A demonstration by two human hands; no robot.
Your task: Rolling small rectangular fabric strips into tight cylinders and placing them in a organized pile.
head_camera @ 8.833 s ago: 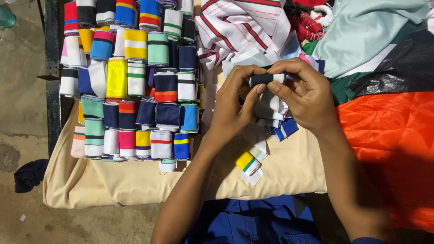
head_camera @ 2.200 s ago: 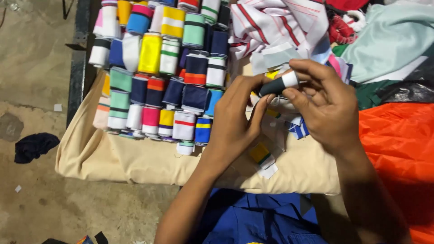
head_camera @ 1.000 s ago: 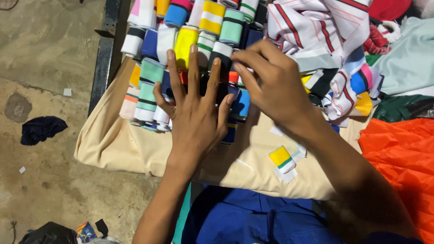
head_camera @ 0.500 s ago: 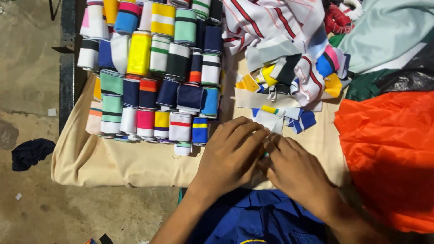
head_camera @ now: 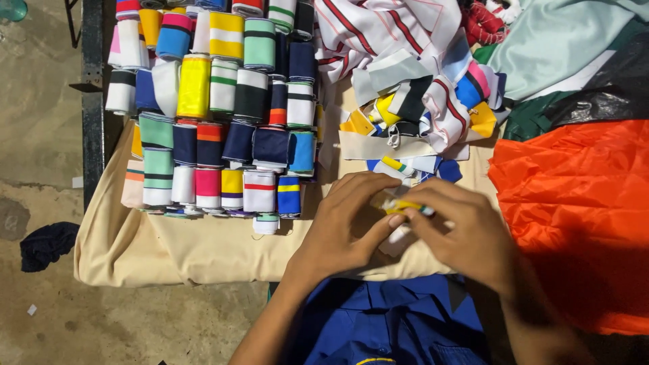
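My left hand (head_camera: pixel 348 223) and my right hand (head_camera: pixel 463 230) meet over the beige cloth (head_camera: pixel 203 247) near its front edge. Together they pinch a small yellow-and-white fabric strip (head_camera: pixel 399 203) between the fingertips. Just behind them lies a loose pile of coloured fabric strips (head_camera: pixel 419 122). To the left, several rolled striped fabric bands (head_camera: pixel 223 122) stand packed in rows on the cloth.
An orange sheet (head_camera: pixel 574 209) covers the right side, with black plastic (head_camera: pixel 588 101) and pale green fabric (head_camera: pixel 561 47) behind it. White cloth with red stripes (head_camera: pixel 378 30) lies at the back. A dark rag (head_camera: pixel 47 243) sits on the concrete floor at left.
A second ago my left hand lay spread on the rolled bands and my right reached toward them. Both hands have come back to the front edge and taken up the yellow-and-white strip.
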